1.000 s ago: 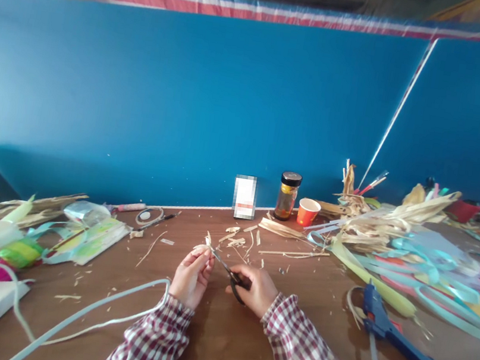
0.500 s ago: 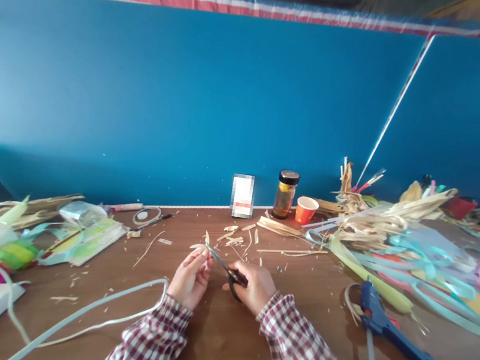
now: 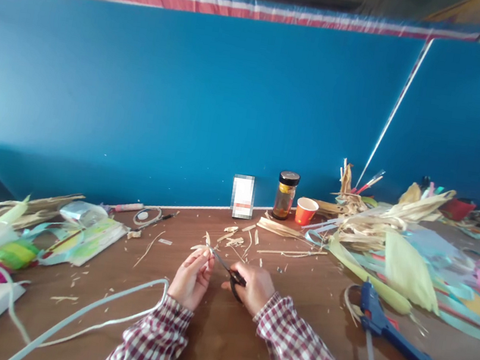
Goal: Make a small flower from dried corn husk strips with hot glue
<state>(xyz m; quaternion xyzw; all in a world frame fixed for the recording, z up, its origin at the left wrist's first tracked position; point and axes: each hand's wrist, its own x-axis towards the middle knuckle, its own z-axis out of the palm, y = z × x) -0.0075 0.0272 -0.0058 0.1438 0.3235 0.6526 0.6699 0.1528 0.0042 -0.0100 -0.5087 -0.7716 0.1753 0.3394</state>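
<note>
My left hand (image 3: pixel 193 278) pinches a small pale piece of corn husk (image 3: pixel 207 240) between thumb and fingertips, its tips sticking up and out to the left. In my right hand (image 3: pixel 254 287) are scissors (image 3: pixel 224 263) with dark handles, the fingers wrapped round the grips. Their blades point up and left and meet the husk piece at my left fingertips. Whether the blades are parted there is too small to tell. Just beyond my hands lie several dry husk scraps (image 3: pixel 234 241) on the brown table (image 3: pixel 215 345).
A blue glue gun (image 3: pixel 385 325) with its cord lies at right, near heaped husks (image 3: pixel 377 227), ribbons and a pale green husk sheet (image 3: pixel 408 274). A lidded jar (image 3: pixel 285 197) and red paper cup (image 3: pixel 306 212) stand at the back. A white cable (image 3: pixel 100 297) loops beside my left forearm.
A pale green husk sheet now shows over the ribbons at right, where it was not before. My hands, the scissors and the husk piece have barely shifted.
</note>
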